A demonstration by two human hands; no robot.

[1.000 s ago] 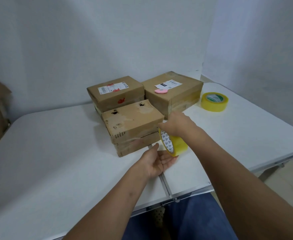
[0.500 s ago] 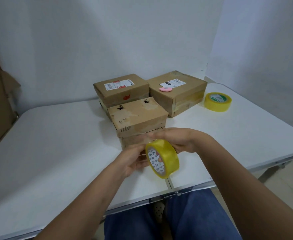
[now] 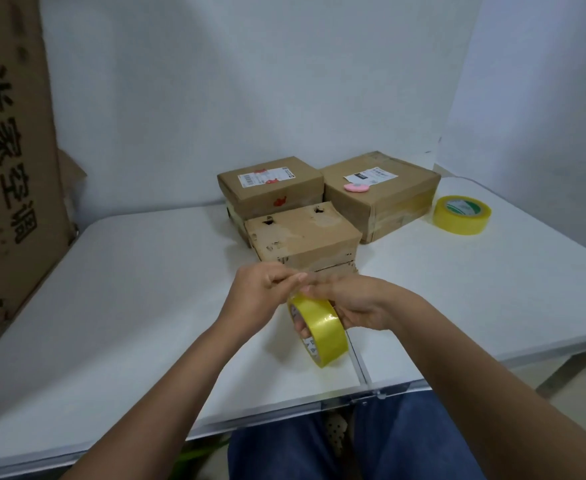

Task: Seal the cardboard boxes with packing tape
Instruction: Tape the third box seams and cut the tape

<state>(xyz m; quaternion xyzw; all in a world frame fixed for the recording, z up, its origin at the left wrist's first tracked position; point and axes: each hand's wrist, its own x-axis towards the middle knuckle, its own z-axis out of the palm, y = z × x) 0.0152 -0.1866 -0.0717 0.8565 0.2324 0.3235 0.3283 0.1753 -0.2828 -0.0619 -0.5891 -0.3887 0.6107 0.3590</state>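
Gripping the yellow tape roll [image 3: 321,332] is the right hand [image 3: 357,303], fingers poking through the core and curled round it, roll standing on edge just above the white table [image 3: 129,306], a bit below the frame's middle. Left hand [image 3: 260,292] is right up against it, thumb and fingertips pinched together at the top of the roll, looks like on the tape end, though the clear strip itself is too hard to make out.

Just past the hands sits the small worn box [image 3: 302,233] with two holes in its top. Behind it, touching, a labelled box [image 3: 271,185] and to the right a bigger box [image 3: 381,192] with a pink thing [image 3: 355,187] lying on top. Spare tape roll [image 3: 462,214] lies flat over at the right. Tall printed cardboard [image 3: 7,150] leans at the left edge of the frame.
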